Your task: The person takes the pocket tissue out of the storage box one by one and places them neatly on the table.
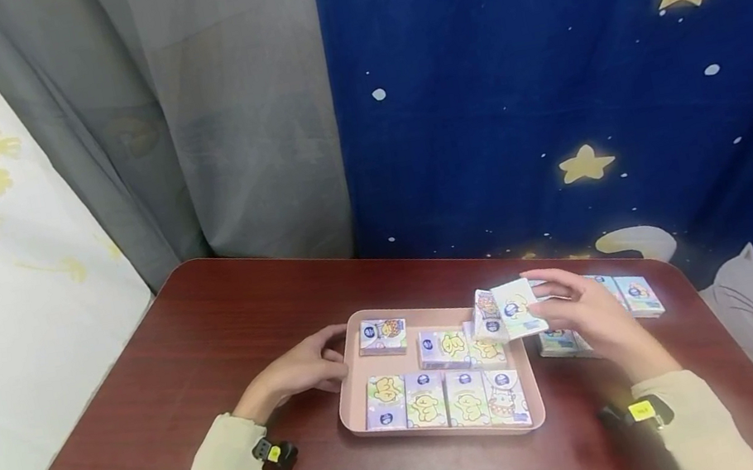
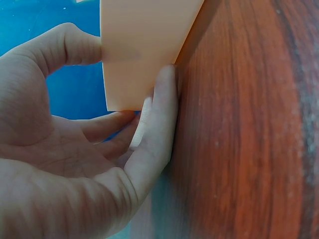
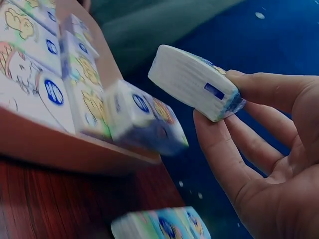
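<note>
My left hand (image 1: 305, 368) holds the left end of a pink tray (image 1: 350, 416), its fingers spread along the end wall. In the left wrist view, one digit meets the tray's wall while another lies low beside the table. Above the tray's far right corner, my right hand (image 1: 587, 315) pinches a small white tissue pack (image 3: 192, 82) between thumb and fingers. Close to it, another tissue pack (image 3: 144, 117) stands tilted at the tray's corner. Inside the tray lie several purple-and-white tissue packs (image 1: 424, 400), including a row along the near side and one pack (image 1: 383, 336) at the far left.
Several blue-green tissue packs (image 1: 639, 295) lie on the table right of the tray, partly hidden behind my right hand. The reddish-brown table (image 1: 233, 319) reaches back to a grey curtain (image 1: 251, 123) and a dark blue star-patterned curtain (image 1: 478, 125).
</note>
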`<state>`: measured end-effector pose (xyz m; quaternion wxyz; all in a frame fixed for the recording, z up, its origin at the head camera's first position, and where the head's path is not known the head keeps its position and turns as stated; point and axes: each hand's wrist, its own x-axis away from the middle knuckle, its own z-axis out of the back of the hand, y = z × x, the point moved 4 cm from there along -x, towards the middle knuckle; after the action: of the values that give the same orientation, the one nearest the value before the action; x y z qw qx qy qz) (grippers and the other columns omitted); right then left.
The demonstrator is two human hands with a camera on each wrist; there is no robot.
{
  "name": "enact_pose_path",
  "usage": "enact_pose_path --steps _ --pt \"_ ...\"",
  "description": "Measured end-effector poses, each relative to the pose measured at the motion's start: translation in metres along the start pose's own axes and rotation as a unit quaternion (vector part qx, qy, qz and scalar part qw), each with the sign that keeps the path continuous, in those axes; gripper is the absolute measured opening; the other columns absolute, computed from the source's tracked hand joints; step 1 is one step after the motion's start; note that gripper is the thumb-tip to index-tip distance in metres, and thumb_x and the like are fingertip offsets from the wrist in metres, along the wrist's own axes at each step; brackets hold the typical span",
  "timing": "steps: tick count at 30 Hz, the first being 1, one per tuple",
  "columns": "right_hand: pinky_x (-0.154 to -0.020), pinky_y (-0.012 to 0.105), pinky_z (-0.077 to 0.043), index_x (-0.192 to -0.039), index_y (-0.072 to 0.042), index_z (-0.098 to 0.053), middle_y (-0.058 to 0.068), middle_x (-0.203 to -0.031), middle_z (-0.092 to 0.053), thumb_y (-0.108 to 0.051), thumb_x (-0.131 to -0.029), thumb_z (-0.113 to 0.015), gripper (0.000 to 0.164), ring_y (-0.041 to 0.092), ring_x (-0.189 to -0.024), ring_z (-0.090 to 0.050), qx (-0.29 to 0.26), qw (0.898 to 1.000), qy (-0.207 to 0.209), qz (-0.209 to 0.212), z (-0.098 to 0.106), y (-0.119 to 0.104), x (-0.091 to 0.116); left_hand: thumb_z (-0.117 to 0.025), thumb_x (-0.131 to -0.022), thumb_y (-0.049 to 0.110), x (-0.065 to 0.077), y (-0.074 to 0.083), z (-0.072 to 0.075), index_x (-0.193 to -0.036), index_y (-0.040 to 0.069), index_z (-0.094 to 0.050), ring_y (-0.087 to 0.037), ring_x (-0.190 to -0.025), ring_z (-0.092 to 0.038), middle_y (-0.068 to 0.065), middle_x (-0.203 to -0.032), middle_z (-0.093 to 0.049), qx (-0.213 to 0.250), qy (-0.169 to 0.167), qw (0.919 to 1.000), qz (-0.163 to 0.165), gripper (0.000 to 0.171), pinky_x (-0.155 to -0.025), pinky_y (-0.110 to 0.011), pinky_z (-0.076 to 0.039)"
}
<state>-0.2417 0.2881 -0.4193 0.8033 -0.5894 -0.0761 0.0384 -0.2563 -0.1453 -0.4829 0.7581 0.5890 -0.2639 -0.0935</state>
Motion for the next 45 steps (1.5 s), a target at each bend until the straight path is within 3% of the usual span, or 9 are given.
enact_pose_path --steps 6,13,17,20,24,32,37,39,45 --pt "-0.092 0.03 -0.059 -0.164 -0.011 -0.05 0.012 -0.142 -0.067 -0.028 -0.104 -0.079 0.069 0.015 -0.109 -0.071 0.029 0.999 0.025 -0.032 0.025 0.014 0.008 -0.069 -0.089 -0.003 0.0 -0.001 0.0 -0.168 -0.007 -0.027 -0.026 -0.096 -0.073 -0.021 -0.107 -0.07 -0.005 0.0 1.0 0.0 0.09 -0.086 -0.047 -0.067" --pt "-0.088 0.036 -0.061 -0.164 -0.018 -0.051 -0.007 -0.128 -0.071 -0.026 -0.106 -0.076 0.064 0.018 -0.105 -0.07 -0.003 0.997 0.043 -0.064 0.053 0.03 0.018 -0.068 -0.089 -0.004 -0.001 0.0 0.0 -0.168 -0.007 -0.027 -0.026 -0.096 -0.073 -0.022 -0.107 -0.07 0.0 -0.001 1.0 -0.001 0.089 -0.086 -0.047 -0.067" --pt "-0.09 0.036 -0.058 -0.168 -0.019 -0.045 0.0 -0.138 -0.069 -0.033 -0.108 -0.073 0.067 0.02 -0.111 -0.067 0.031 0.994 0.056 -0.085 0.067 0.038 0.024 -0.068 -0.089 -0.004 -0.001 0.001 0.0 -0.168 -0.007 -0.027 -0.026 -0.096 -0.073 -0.022 -0.106 -0.069 0.0 -0.002 1.0 -0.003 0.089 -0.086 -0.047 -0.067" --pt "-0.09 0.033 -0.058 -0.168 -0.02 -0.046 -0.006 -0.135 -0.07 -0.03 -0.11 -0.07 0.063 0.016 -0.112 -0.066 0.025 0.994 0.068 -0.081 0.077 0.043 0.029 -0.068 -0.088 -0.004 -0.002 0.001 0.0 -0.168 -0.008 -0.026 -0.026 -0.096 -0.073 -0.022 -0.107 -0.07 -0.001 -0.003 1.0 -0.004 0.09 -0.086 -0.047 -0.067" --pt "-0.089 0.027 -0.056 -0.166 -0.025 -0.051 -0.02 -0.123 -0.065 -0.023 -0.111 -0.068 0.057 0.009 -0.11 -0.063 -0.037 0.993 0.085 -0.075 0.087 0.053 0.035 -0.068 -0.089 -0.004 -0.001 0.001 0.001 -0.168 -0.007 -0.026 -0.027 -0.097 -0.073 -0.022 -0.107 -0.07 0.0 -0.004 1.0 -0.005 0.09 -0.086 -0.047 -0.067" --pt "-0.09 0.013 -0.051 -0.175 -0.015 -0.029 -0.008 -0.138 -0.048 -0.026 -0.115 -0.061 0.069 0.008 -0.119 -0.05 -0.101 0.983 0.12 -0.092 0.108 0.075 0.046 -0.069 -0.09 -0.003 0.0 0.0 0.0 -0.168 -0.007 -0.026 -0.026 -0.096 -0.073 -0.022 -0.108 -0.069 -0.001 -0.004 1.0 -0.002 0.089 -0.087 -0.048 -0.067" --pt "-0.088 0.014 -0.053 -0.154 -0.034 -0.058 -0.019 -0.122 -0.059 -0.01 -0.115 -0.054 0.046 0.003 -0.111 -0.055 -0.177 0.97 0.143 -0.08 0.123 0.086 0.052 -0.069 -0.09 -0.004 0.001 0.001 -0.001 -0.168 -0.007 -0.026 -0.027 -0.097 -0.073 -0.023 -0.109 -0.069 0.001 -0.004 1.0 -0.001 0.089 -0.087 -0.048 -0.067" --pt "-0.087 0.014 -0.054 -0.15 -0.037 -0.06 -0.021 -0.121 -0.059 -0.008 -0.115 -0.05 0.047 0.002 -0.11 -0.056 -0.192 0.965 0.156 -0.089 0.129 0.089 0.055 -0.069 -0.09 -0.004 0.001 0.001 -0.001 -0.168 -0.008 -0.026 -0.027 -0.097 -0.073 -0.023 -0.109 -0.069 0.0 -0.004 1.0 -0.001 0.089 -0.087 -0.048 -0.067" --pt "-0.085 0.013 -0.053 -0.177 -0.025 -0.021 -0.006 -0.149 -0.043 -0.018 -0.116 -0.042 0.065 0.008 -0.123 -0.046 -0.166 0.951 0.196 -0.173 0.139 0.094 0.061 -0.069 -0.09 -0.004 0.001 0.001 0.0 -0.168 -0.007 -0.026 -0.027 -0.098 -0.072 -0.024 -0.11 -0.068 0.002 -0.006 1.0 -0.002 0.089 -0.088 -0.048 -0.067"
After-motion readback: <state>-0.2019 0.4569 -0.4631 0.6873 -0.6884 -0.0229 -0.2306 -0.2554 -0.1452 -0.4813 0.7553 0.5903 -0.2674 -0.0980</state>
